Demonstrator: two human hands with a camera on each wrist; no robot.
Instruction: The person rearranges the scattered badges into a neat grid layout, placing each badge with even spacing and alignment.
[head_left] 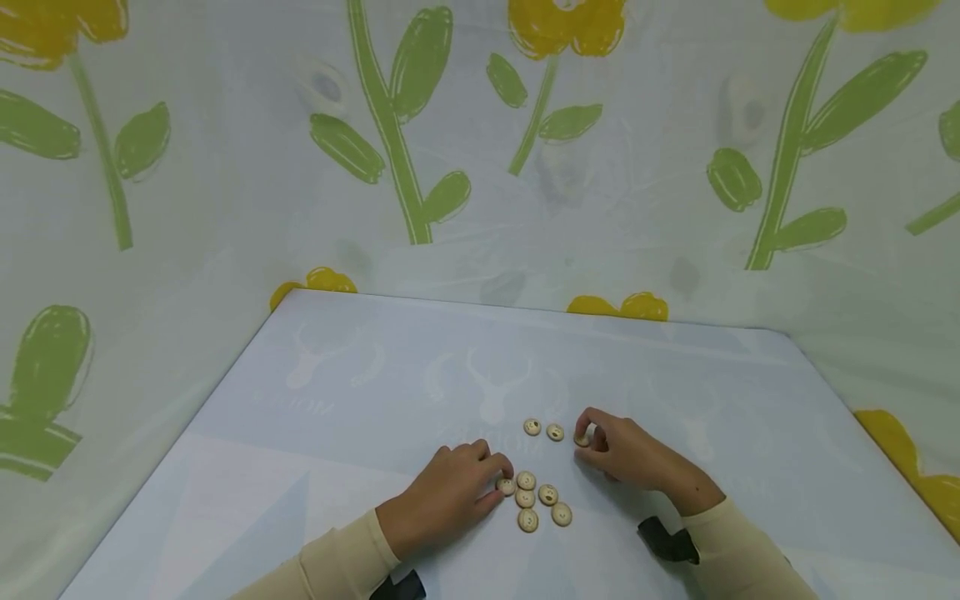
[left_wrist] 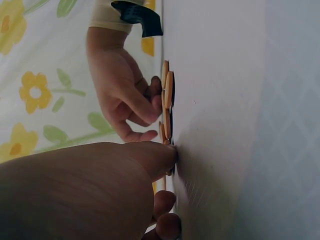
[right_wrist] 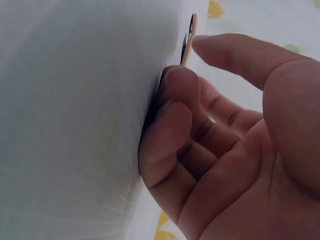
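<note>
Small round wooden discs with dark marks lie on the table. My right hand (head_left: 626, 450) pinches one disc (head_left: 582, 440) between thumb and index finger, at the right end of a short row with two other discs (head_left: 532, 427). My left hand (head_left: 453, 492) has thumb and index finger at either side of another disc (head_left: 506, 486), at the left edge of a cluster of several discs (head_left: 548, 495). The left wrist view shows the left thumb (left_wrist: 157, 157) low at the tabletop, partly hiding the discs. In the right wrist view, curled fingers (right_wrist: 167, 130) rest against the table.
The pale table (head_left: 360, 367) has faint printed patterns and a far edge against a flowered cloth backdrop (head_left: 247, 167). A dark strap piece (head_left: 667, 542) sits at the right wrist, another (head_left: 401, 587) at the left.
</note>
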